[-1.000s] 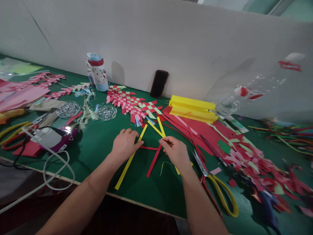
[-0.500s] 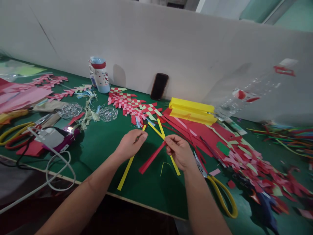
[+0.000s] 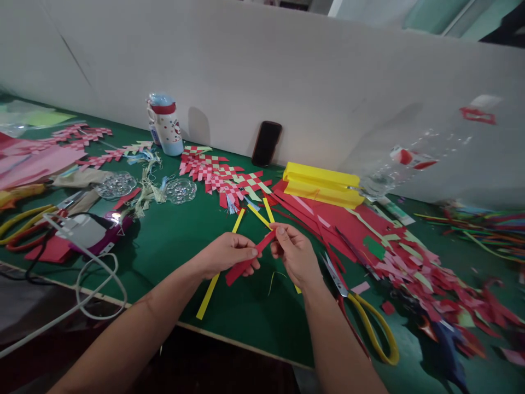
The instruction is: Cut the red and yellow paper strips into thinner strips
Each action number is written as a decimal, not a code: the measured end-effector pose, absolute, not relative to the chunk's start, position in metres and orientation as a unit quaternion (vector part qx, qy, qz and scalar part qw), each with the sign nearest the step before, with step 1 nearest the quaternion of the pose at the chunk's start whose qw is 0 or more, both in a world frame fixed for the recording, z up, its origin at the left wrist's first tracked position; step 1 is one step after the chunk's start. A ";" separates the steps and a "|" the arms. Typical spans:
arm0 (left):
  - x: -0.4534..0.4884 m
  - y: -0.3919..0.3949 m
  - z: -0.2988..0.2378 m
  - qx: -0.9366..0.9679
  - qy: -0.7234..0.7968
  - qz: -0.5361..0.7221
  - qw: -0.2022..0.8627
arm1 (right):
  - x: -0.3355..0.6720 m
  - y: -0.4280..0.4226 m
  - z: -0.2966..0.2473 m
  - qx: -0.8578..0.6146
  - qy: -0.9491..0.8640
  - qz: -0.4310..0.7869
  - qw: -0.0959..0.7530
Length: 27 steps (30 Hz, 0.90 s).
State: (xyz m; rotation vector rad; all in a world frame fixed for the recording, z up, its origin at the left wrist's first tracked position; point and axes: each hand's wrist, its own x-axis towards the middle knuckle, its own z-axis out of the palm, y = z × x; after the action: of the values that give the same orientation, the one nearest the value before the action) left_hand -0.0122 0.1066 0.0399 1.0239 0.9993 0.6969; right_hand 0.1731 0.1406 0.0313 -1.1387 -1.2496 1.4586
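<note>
A red paper strip [image 3: 264, 242] is held above the green tabletop [image 3: 172, 241], stretched aslant between the two hands. The left hand [image 3: 232, 254] pinches it near its lower end between thumb and fingers, with a short tail of red showing past the grip. The right hand [image 3: 296, 254] has thumb and forefinger closed on the strip's upper end, the other fingers curled in.

A long yellow paper strip [image 3: 208, 295] lies on the table, passing beneath the left hand. Two more yellow ends, a slanting strip [image 3: 259, 215] and a steeper strip [image 3: 268, 209], draw together toward the right fingertips; whether those fingers also touch them I cannot tell. A thin pale sliver [image 3: 272, 280] lies just below the hands.

Beyond sit overlapping woven paper pieces [image 3: 217, 172] in red, pink and pale green, and behind them a smartphone [image 3: 267, 143] leans on the white partition [image 3: 246, 71]. To the right, folded yellow paper [image 3: 322, 183] rests by red paper sheets [image 3: 338, 232]; scissors [image 3: 345, 294] with slightly parted blades lie beside the right forearm, near a heap of paper scraps [image 3: 422, 273]. A clear plastic bottle [image 3: 412, 158] stands farther back. To the left are clear trays of beads [image 3: 180, 190], tassels [image 3: 147, 189] and a lidded drinking bottle [image 3: 169, 131]
</note>
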 end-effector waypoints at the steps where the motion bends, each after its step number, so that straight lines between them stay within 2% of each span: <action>1: -0.012 0.107 0.039 0.451 0.452 0.323 0.698 | 0.172 0.140 0.031 -0.458 -0.505 0.592 0.430; 7: -0.009 0.109 0.032 0.433 0.479 0.369 0.669 | 0.166 0.133 0.033 -0.459 -0.517 0.620 0.370; 12: -0.010 0.109 0.033 0.453 0.480 0.386 0.644 | 0.167 0.132 0.035 -0.443 -0.489 0.659 0.361; 19: -0.019 0.113 0.035 0.478 0.488 0.399 0.612 | 0.179 0.136 0.045 -0.397 -0.390 0.739 0.381; 27: -0.020 0.114 0.034 0.513 0.508 0.370 0.584 | 0.195 0.142 0.057 -0.341 -0.323 0.750 0.465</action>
State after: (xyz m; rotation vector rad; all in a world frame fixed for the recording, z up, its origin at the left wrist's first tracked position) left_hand -0.0198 0.1141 0.0340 1.1982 1.1858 0.8640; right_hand 0.1951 0.1422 0.0565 -0.8382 -0.7927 1.8421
